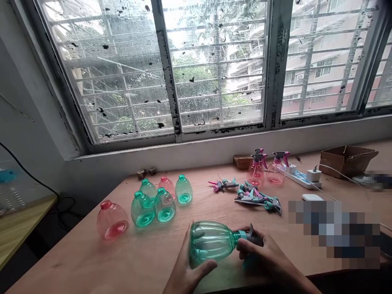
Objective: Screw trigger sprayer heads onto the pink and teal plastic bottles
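A green see-through plastic bottle (211, 241) lies on its side low in the middle, held over the wooden table (92, 257). My left hand (186, 269) wraps round the bottle's wide base. My right hand (263, 255) closes round the bottle's neck, where a grey spray-trigger head (254, 234) sits on it.
Several empty green bottles (153, 204) and two pink ones (112, 220) stand at the left. Loose spray heads (254, 196) lie mid-table. Two pink bottles with spray heads (265, 169), a power strip (301, 177) and a cardboard box (346, 159) sit by the window wall.
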